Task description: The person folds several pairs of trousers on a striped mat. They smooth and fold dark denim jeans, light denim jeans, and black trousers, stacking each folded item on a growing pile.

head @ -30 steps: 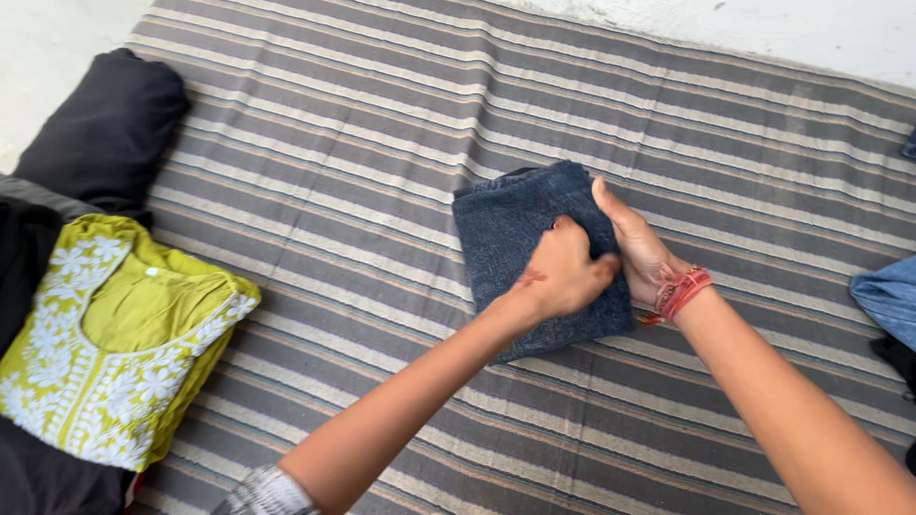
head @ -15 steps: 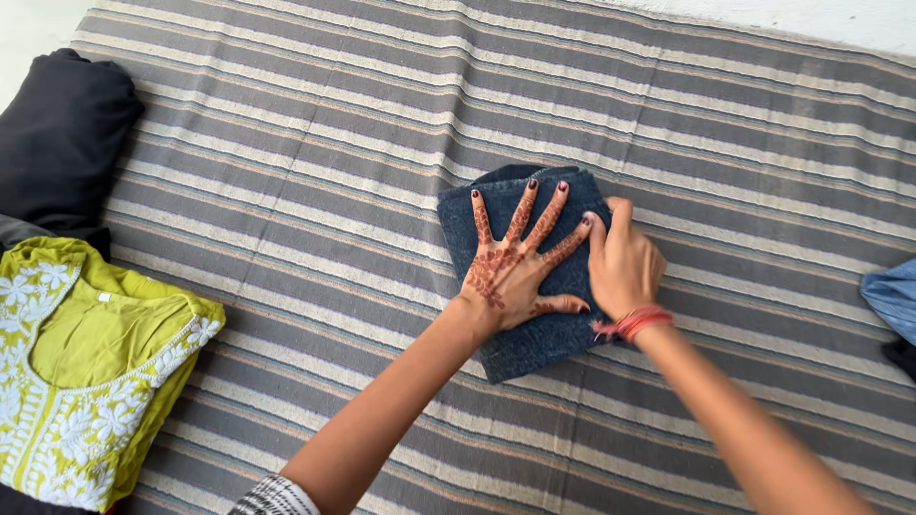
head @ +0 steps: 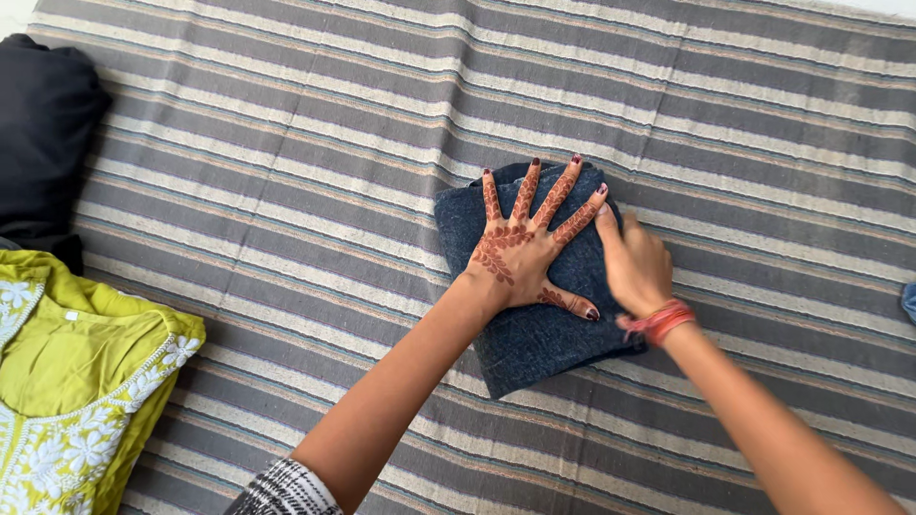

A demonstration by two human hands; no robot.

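A dark blue folded cloth [head: 534, 343] lies in the middle of a grey striped mat [head: 315, 162]. My left hand [head: 530, 250], patterned with henna, rests flat on top of the cloth with its fingers spread. At the cloth's right edge my right hand [head: 636, 269] presses against the fold, fingers curled along it; whether it grips the fabric is unclear. A red thread band circles my right wrist.
A folded yellow-green embroidered garment [head: 81, 381] lies at the lower left edge of the mat. A black folded cloth [head: 43, 124] sits at the upper left. A sliver of blue fabric [head: 909, 300] shows at the right edge.
My left hand went from a closed grip on the cloth to lying flat and spread on it. My right hand slid to the cloth's right edge. The view has shifted slightly.
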